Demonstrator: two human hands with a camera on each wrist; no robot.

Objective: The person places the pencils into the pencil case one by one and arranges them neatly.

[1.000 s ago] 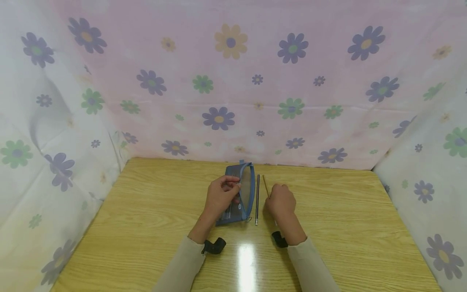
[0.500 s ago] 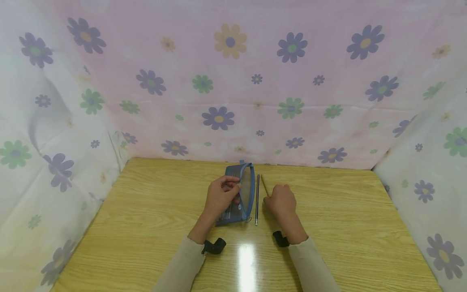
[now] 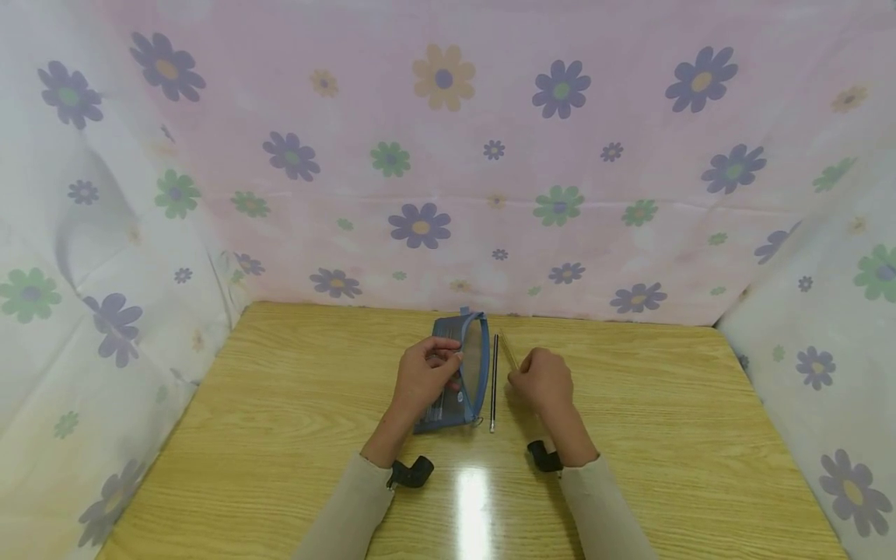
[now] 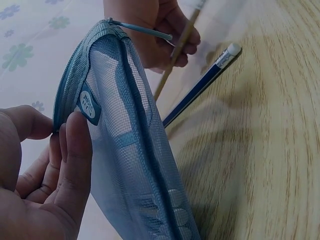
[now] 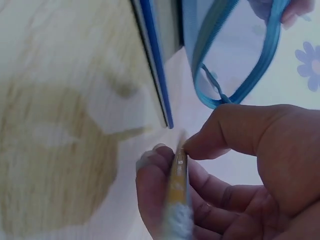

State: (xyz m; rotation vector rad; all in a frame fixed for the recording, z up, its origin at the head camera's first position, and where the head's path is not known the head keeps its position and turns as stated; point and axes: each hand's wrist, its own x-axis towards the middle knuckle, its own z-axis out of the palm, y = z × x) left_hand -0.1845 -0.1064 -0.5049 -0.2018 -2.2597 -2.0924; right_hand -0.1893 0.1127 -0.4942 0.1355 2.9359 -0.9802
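A blue mesh zip pouch (image 3: 446,397) stands on the table with its zipped mouth gaping to the right. My left hand (image 3: 423,373) pinches the mouth's near-left edge between thumb and fingers; the left wrist view shows the grip beside a small oval label (image 4: 88,106). In my right hand (image 3: 542,379) is a yellow pencil (image 5: 176,187), pinched between thumb and fingers, its pale end toward the wrist and its other end slanting up and away. Between that hand and the pouch lies a dark blue pencil (image 3: 494,385), its white eraser (image 4: 233,49) toward me.
A wood-grain table (image 3: 665,428) carries everything. Flower-print cloth (image 3: 448,179) rises behind it and on both sides. Black wrist cameras sit at each sleeve cuff. A zip pull (image 4: 145,29) hangs from the pouch's near end.
My right hand has shifted slightly right, and the yellow pencil in it has tilted a little and lifted. The left hand, pouch and dark blue pencil have stayed put.
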